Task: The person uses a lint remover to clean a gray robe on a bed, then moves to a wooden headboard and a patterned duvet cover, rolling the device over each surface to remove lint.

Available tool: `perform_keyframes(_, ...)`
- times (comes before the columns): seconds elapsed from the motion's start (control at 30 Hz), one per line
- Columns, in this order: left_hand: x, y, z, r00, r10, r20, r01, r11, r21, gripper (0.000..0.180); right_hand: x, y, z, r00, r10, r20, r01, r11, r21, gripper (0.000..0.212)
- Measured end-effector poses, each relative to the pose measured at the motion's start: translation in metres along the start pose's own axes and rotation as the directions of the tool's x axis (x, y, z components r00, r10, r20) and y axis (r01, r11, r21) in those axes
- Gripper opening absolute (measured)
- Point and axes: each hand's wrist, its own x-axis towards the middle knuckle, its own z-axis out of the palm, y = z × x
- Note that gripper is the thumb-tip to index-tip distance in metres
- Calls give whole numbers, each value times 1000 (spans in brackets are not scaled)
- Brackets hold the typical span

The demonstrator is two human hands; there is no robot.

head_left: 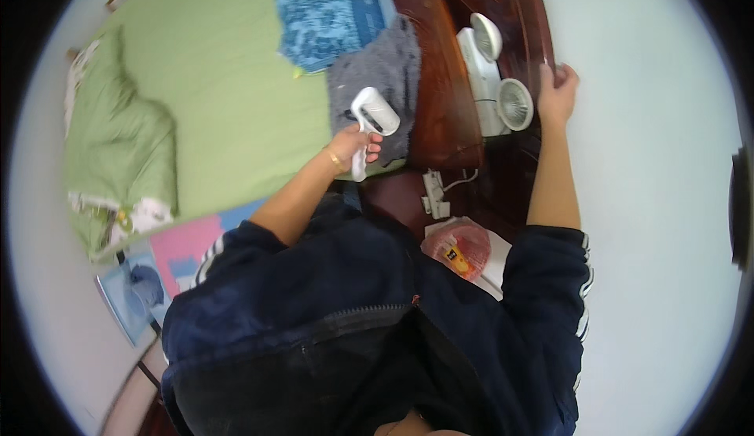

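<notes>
My left hand (353,146) is wrapped round the handle of a white lint roller (379,112), its roller head pointing away from me. The roller is over a grey fuzzy cloth (385,63) at the bed's right side; whether it touches the cloth I cannot tell. My right hand (557,94) is at the outer edge of the dark brown wooden headboard (522,0), beside the wall, its thumb and fingers curled over the rim. Close to that hand, a white emergency light (483,82) with two round lamps lies on the headboard.
A blue patterned towel (318,16) lies beyond the grey cloth on the green bedsheet (228,67). A bunched green quilt (126,137) is at the left. Nearer me are a white power strip (434,196) with a cord and a pinkish-red bag (463,239). The pale wall (652,161) closes off the right.
</notes>
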Motion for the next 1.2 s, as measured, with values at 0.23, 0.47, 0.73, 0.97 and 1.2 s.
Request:
perform_keyframes(0.23,-231,-20,-35,944,323,62,-303,928,-218,45,-158,-146,22,911,-400,100,305,818,488,41)
perform_keyframes(0.47,-329,-77,-40,782,545,-302,-252,720,646,27,-337,-286,-17,-67,-782,620,268,585,766,78)
perform_keyframes(0.73,-416,-131,-125,507,753,-419,-132,549,825,35,-480,-346,38,-165,-702,693,-299,705,644,46)
perform_keyframes(0.97,-559,-133,-217,711,485,-509,-497,859,124,16,-578,-500,68,-553,-569,608,-348,821,452,37)
perform_keyframes(1.2,-651,-114,-288,720,528,-450,-596,803,-10,15,-637,-601,83,-760,-556,337,-596,803,-19,71)
